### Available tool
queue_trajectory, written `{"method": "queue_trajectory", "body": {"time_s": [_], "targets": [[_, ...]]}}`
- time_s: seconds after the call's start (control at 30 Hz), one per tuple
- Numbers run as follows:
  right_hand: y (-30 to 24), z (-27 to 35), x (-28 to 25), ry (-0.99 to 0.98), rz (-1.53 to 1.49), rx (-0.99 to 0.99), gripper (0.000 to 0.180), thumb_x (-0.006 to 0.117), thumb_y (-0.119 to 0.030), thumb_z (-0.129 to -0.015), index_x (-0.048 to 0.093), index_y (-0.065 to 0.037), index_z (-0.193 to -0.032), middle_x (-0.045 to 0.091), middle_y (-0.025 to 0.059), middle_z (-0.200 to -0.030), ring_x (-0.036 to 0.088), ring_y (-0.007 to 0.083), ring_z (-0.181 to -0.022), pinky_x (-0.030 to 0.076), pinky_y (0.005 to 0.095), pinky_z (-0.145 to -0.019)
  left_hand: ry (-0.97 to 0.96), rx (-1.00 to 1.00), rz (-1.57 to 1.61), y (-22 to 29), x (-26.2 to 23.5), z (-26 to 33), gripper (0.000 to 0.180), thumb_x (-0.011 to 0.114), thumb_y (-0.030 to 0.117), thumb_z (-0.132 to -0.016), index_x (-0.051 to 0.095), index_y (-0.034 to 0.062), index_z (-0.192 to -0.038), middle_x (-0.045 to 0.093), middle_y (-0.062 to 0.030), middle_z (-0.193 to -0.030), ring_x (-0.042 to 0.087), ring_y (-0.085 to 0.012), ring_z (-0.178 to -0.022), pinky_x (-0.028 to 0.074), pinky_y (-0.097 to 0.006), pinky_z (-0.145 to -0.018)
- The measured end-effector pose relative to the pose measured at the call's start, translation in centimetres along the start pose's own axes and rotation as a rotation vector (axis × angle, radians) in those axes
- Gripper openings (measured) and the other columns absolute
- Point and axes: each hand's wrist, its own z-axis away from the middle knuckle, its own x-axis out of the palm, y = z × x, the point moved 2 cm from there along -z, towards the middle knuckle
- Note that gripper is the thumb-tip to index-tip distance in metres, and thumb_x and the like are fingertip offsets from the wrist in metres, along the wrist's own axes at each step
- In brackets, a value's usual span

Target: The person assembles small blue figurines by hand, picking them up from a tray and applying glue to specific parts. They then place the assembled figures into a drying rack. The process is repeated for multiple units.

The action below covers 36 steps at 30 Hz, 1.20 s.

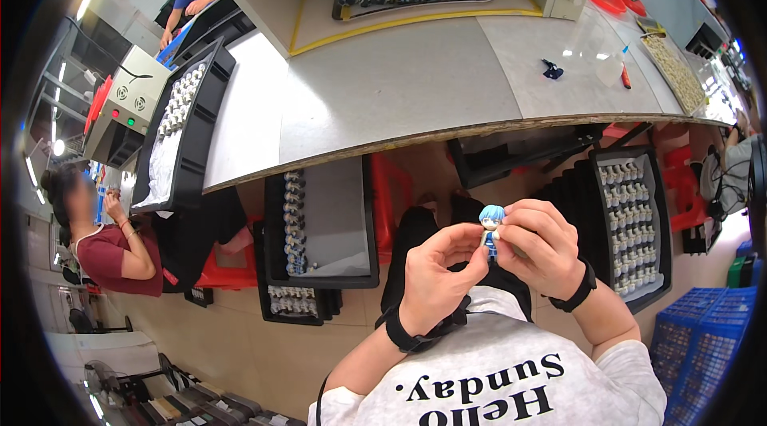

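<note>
Both hands pinch a small blue-haired figurine over the lap, below the table edge.

The left hand [435, 278] closes its fingertips on the blue-haired figurine [490, 228] from the left; the right hand [543, 246] pinches it from the right, head upright between the thumbs. To seat a part well, I judge it best to grip the body low, keep the head free and press straight, not twisted. A black tray of figurines [631, 226] stands at the right, another black tray [319, 226] at the left below the grey worktable [383, 82]. Blue crates [703, 346] sit at the lower right; a cream control box with red and green lamps [128, 98] stands far left.
</note>
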Motion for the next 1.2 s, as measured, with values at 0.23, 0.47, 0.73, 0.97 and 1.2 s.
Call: {"method": "queue_trajectory", "body": {"time_s": [0.23, 0.47, 0.73, 0.97, 1.2], "targets": [[0.0, 0.4, 0.0, -0.004, -0.014, 0.006, 0.022, 0.073, -0.001, -0.066, 0.061, -0.002, -0.085, 0.060, 0.0076, -0.086, 0.063, 0.0262, -0.081, 0.055, 0.0312, -0.062, -0.032, 0.116, -0.116, -0.2, -0.1, 0.0, 0.023, 0.065, -0.002, -0.079, 0.062, -0.0052, -0.101, 0.067, -0.0065, -0.085, 0.066, -0.0096, -0.078, 0.054, -0.023, -0.075], [-0.1, 0.6, 0.1, -0.013, -0.033, 0.018, 0.022, 0.074, -0.002, -0.067, 0.061, -0.002, -0.085, 0.060, 0.0079, -0.086, 0.063, 0.0265, -0.080, 0.055, 0.0310, -0.062, -0.122, 0.137, -0.234, 0.7, -0.2, -0.1, 0.019, 0.063, -0.007, -0.079, 0.061, -0.0063, -0.098, 0.064, -0.0041, -0.086, 0.062, -0.0082, -0.079, 0.053, -0.023, -0.077], [-0.5, 0.6, 0.1, -0.002, -0.040, 0.044, 0.023, 0.074, -0.001, -0.065, 0.061, -0.003, -0.084, 0.060, 0.0080, -0.087, 0.063, 0.0268, -0.081, 0.054, 0.0314, -0.063, -0.139, 0.286, -0.427, 1.8, -0.2, -0.5, 0.015, 0.062, -0.007, -0.073, 0.062, -0.0053, -0.088, 0.062, -0.0062, -0.073, 0.061, -0.0092, -0.068, 0.050, -0.022, -0.066], [-0.6, 0.5, 0.0, 0.001, -0.035, 0.045, 0.023, 0.073, -0.001, -0.065, 0.062, -0.003, -0.085, 0.060, 0.0074, -0.087, 0.063, 0.0264, -0.081, 0.054, 0.0309, -0.061, -0.142, 0.381, -0.437, 2.0, -0.1, -0.6, 0.016, 0.063, -0.007, -0.070, 0.062, -0.0039, -0.086, 0.060, -0.0086, -0.069, 0.059, -0.0134, -0.062, 0.048, -0.024, -0.060], [-0.7, 0.4, 0.1, 0.002, -0.028, 0.048, 0.024, 0.073, -0.001, -0.065, 0.062, -0.004, -0.086, 0.060, 0.0070, -0.088, 0.063, 0.0262, -0.081, 0.054, 0.0309, -0.060, -0.137, 0.391, -0.452, 2.1, -0.2, -0.7, 0.017, 0.062, -0.007, -0.069, 0.062, -0.0033, -0.085, 0.060, -0.0093, -0.068, 0.058, -0.0144, -0.061, 0.047, -0.025, -0.060]]}}
